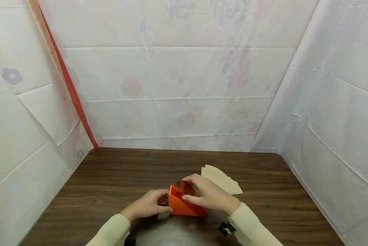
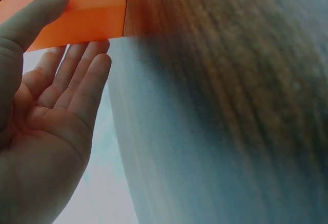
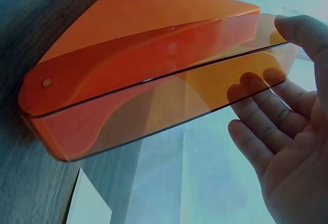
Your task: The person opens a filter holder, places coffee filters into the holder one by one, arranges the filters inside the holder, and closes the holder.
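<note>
An orange filter paper holder (image 1: 181, 207), wedge-shaped, stands on the dark wooden table (image 1: 119, 167) between both hands. Its see-through brown lid (image 3: 154, 106) is swung up partway about a round pivot at the low corner. My left hand (image 1: 148, 204) grips the holder's left end, its thumb on the front face and its fingers at the end wall. With my right hand (image 1: 210, 194) I hold the raised lid at its free end, thumb on one side and fingertips showing through the tinted plastic on the other. The inside of the holder is mostly hidden.
A fanned stack of beige cone coffee filters (image 1: 222, 179) lies just behind my right hand. White patterned sheets (image 1: 178, 75) surround the table at the back and sides, with a red-orange strip (image 1: 68, 75) at the back left corner.
</note>
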The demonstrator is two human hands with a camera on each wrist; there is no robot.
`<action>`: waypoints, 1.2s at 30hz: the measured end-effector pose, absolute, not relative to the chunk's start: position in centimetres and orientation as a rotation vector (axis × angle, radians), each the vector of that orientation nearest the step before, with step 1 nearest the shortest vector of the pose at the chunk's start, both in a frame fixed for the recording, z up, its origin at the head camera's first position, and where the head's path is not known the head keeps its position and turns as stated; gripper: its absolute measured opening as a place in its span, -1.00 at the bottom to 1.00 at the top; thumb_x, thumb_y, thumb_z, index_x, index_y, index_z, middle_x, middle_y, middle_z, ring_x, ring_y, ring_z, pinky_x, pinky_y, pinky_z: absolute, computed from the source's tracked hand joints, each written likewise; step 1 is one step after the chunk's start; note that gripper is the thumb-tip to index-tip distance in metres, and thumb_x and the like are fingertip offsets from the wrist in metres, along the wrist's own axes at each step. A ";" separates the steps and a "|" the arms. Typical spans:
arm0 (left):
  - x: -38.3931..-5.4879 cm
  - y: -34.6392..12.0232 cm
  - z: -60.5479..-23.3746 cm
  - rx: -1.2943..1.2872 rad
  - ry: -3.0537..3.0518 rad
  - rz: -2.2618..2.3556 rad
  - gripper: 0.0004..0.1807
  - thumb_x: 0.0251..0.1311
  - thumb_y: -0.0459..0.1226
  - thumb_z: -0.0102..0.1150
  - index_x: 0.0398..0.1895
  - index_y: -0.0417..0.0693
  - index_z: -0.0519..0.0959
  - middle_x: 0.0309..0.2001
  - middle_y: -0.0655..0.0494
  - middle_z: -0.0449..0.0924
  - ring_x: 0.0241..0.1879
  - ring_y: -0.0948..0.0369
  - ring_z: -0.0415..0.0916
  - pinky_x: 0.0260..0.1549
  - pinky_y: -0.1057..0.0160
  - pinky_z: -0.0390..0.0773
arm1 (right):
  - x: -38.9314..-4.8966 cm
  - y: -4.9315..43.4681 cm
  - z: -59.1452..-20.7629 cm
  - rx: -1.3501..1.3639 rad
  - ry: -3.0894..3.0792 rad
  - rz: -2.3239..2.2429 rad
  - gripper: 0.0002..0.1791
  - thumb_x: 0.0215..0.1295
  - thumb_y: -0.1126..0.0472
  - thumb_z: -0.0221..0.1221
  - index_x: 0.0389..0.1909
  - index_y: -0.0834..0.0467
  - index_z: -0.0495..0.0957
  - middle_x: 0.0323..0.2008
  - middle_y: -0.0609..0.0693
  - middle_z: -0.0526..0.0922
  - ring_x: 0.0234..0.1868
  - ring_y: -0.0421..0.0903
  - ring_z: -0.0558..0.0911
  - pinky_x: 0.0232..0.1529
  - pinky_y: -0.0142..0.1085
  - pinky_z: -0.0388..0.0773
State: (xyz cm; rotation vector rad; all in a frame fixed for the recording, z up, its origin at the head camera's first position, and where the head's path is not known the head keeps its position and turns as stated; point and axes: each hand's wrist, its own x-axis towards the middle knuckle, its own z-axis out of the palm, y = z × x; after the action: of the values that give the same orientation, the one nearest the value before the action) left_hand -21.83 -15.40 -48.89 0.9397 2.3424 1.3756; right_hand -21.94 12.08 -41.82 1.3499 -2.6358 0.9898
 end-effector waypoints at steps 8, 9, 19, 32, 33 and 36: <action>-21.8 -15.5 -48.9 0.919 2.348 1.364 -0.66 0.23 -0.16 0.41 0.03 0.04 0.58 -0.06 0.26 0.64 -0.06 0.25 0.62 -0.02 0.24 0.62 | -21.8 13.6 -41.8 1.304 -2.616 1.064 -0.57 0.37 -0.18 0.23 0.14 -0.10 0.46 -0.06 -0.32 0.53 -0.08 -0.21 0.55 -0.02 -0.28 0.57; -21.8 -15.5 -48.9 0.918 2.348 1.364 -0.66 0.23 -0.16 0.41 0.03 0.05 0.58 -0.06 0.26 0.64 -0.06 0.25 0.62 -0.02 0.24 0.62 | -21.8 13.8 -41.8 1.299 -2.613 1.066 -0.57 0.37 -0.18 0.23 0.13 -0.10 0.46 -0.08 -0.33 0.53 -0.09 -0.19 0.55 -0.03 -0.30 0.56; -21.8 -15.4 -48.8 0.908 2.346 1.358 -0.66 0.22 -0.16 0.42 0.02 0.05 0.58 -0.06 0.26 0.64 -0.06 0.26 0.61 -0.03 0.26 0.62 | -21.5 15.4 -41.7 1.281 -2.531 1.013 -0.59 0.36 -0.09 0.28 0.13 -0.04 0.47 -0.09 -0.30 0.55 -0.09 -0.22 0.58 -0.01 -0.30 0.58; -21.8 -15.5 -48.9 0.918 2.344 1.354 -0.67 0.23 -0.16 0.41 0.02 0.06 0.58 -0.05 0.26 0.64 -0.05 0.26 0.61 -0.02 0.27 0.61 | -21.0 16.6 -41.7 1.235 -2.531 1.072 -0.59 0.34 -0.06 0.30 0.12 -0.05 0.48 -0.02 -0.27 0.56 -0.05 -0.27 0.61 -0.02 -0.30 0.60; -21.9 -15.5 -48.9 0.917 2.344 1.352 -0.67 0.23 -0.16 0.41 0.02 0.07 0.58 -0.05 0.26 0.64 -0.05 0.26 0.61 -0.02 0.27 0.61 | -21.0 16.6 -41.7 1.231 -2.532 1.067 -0.59 0.34 -0.06 0.30 0.12 -0.05 0.48 -0.02 -0.28 0.56 -0.05 -0.27 0.61 -0.01 -0.30 0.60; -21.8 -15.5 -48.9 0.917 2.343 1.353 -0.67 0.23 -0.15 0.41 0.02 0.07 0.58 -0.04 0.26 0.64 -0.04 0.26 0.61 -0.02 0.27 0.61 | -20.9 17.0 -41.7 1.199 -2.551 1.063 -0.59 0.33 -0.07 0.31 0.11 -0.05 0.49 -0.03 -0.29 0.56 -0.05 -0.28 0.60 -0.01 -0.30 0.60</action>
State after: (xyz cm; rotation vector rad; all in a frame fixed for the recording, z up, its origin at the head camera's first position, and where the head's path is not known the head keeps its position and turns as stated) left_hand -21.85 -15.49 -48.91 0.9169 2.3425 1.3531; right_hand -20.93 17.01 -41.68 1.1992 -2.5506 1.0631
